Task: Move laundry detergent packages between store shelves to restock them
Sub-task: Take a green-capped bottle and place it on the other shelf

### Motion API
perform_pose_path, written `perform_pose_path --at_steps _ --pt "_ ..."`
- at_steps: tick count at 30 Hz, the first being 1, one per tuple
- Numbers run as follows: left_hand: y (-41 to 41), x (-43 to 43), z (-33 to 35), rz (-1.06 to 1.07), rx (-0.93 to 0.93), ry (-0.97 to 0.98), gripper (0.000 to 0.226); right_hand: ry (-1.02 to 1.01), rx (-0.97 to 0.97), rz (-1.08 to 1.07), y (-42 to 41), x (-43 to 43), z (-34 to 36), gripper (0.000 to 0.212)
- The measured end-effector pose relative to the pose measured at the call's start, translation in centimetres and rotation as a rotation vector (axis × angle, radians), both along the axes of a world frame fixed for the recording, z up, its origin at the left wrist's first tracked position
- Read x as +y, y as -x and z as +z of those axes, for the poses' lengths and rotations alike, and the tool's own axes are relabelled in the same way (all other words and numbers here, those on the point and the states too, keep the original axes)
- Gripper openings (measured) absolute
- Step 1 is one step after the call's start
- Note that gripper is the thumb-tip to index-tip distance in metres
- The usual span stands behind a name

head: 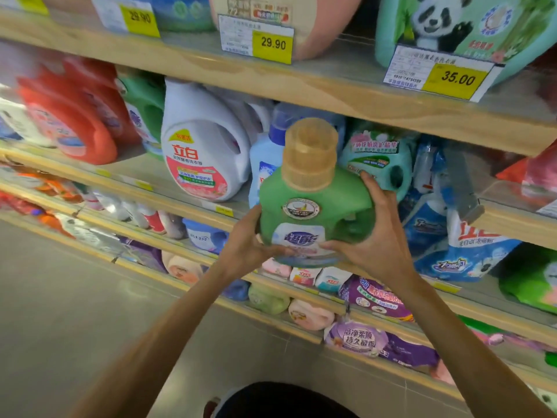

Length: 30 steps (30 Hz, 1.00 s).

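Note:
A green detergent bottle (313, 212) with a translucent yellow cap is held in the air in front of the second shelf (187, 191). My left hand (244, 242) grips its lower left side, fingers curled under the label. My right hand (376, 236) grips its right side by the handle, thumb across the front. Behind the bottle stand a white detergent jug (202, 146), a light blue bottle (265, 158) and a teal jug (379, 161).
Red jugs (75, 116) fill the shelf's left end, blue refill pouches (461, 236) its right. The top shelf (331, 86) carries a panda-printed teal jug (470, 28) and yellow price tags. Lower shelves hold purple bags (376, 300) and small packs. Grey floor lies at left.

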<state>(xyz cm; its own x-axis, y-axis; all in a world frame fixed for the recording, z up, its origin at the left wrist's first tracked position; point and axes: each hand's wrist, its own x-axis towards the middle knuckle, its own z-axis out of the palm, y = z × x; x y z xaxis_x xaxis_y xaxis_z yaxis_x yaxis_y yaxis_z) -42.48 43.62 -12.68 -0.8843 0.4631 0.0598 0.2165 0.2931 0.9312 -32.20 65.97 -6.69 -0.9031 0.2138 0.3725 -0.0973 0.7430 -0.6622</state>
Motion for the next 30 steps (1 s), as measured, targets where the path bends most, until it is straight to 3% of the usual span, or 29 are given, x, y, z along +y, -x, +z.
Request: perform_pose_path --at_steps 4,11,20,27,30 --pt "-3.2 -5.7 0.1 0.071 -0.113 -0.125 0.078 0.185 0.006 0.149 0.9 -4.0 0.3 0.126" --pt "-9.7 -14.2 0.7 0.365 -0.196 -0.369 0.082 0.497 -0.153 0.378 3.0 -12.9 -0.5 0.114" --pt "-13.3 -22.5 -0.1 0.63 -0.307 -0.402 0.084 0.473 -0.322 0.483 4.9 -22.3 -2.4 0.112" --pt "-14.5 -27.8 -0.6 0.671 -0.339 -0.428 0.079 0.462 -0.38 0.543 5.2 -28.1 -2.5 0.1" --pt "-14.3 -29.8 -0.5 0.667 -0.344 -0.416 0.076 0.454 -0.406 0.541 5.6 -30.2 -2.4 0.105"
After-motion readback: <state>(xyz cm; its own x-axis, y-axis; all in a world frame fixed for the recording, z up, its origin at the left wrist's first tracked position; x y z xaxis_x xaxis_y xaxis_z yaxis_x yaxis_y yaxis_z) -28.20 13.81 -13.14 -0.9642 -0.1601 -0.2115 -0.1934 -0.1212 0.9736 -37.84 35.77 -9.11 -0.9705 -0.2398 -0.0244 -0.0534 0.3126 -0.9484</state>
